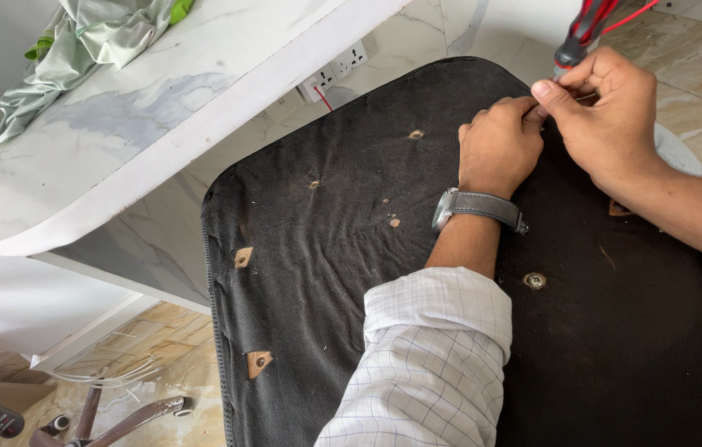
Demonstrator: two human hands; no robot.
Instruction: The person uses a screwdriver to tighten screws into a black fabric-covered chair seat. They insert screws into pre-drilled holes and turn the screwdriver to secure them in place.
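Observation:
A chair seat [326, 273] lies upside down, its underside covered in black fabric. My left hand [496, 145], with a grey-strapped watch on the wrist, rests curled in a fist on the fabric near the seat's far edge; its fingertips are hidden. Right beside it, my right hand [608, 108] grips a screwdriver [587, 29] with a red and grey handle, held upright with its tip hidden behind the fingers. The thumb of my right hand touches the knuckles of the left.
The fabric has several small holes, a metal insert [535, 281] and cut flaps showing wood [242, 257]. A white marble tabletop [119, 141] with a green cloth [94, 41] stands at left. Wall sockets [334, 70] sit behind. A chair base [119, 414] lies on the tiled floor.

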